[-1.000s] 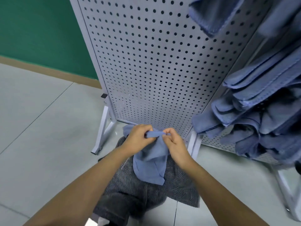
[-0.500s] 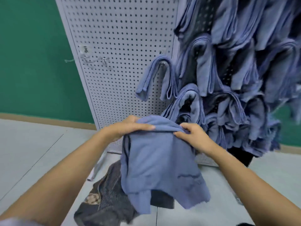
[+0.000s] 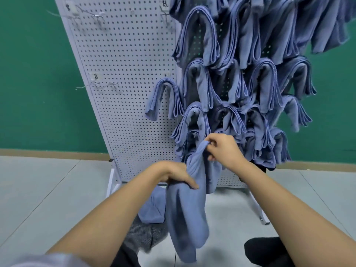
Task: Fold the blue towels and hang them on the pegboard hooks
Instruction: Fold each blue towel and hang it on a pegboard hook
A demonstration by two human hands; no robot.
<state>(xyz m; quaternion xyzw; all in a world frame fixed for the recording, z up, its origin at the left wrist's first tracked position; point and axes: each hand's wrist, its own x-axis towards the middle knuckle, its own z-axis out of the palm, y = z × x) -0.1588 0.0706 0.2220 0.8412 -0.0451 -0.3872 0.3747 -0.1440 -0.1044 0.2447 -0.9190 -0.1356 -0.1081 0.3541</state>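
Step in hand: folding. The soft blue microfibre towel hangs lengthwise above the floor, with its lower end loose. The left hand is clamped round the towel's mid-section. The right hand, higher and just beyond, pinches the upper edge. The hands are close but apart. Behind them stands the white perforated metal pegboard. Its right side is crowded with folded blue towels. Next move, by judgement: complete the fold, then drape the towel over a bare wire hook near the pegboard's left edge.
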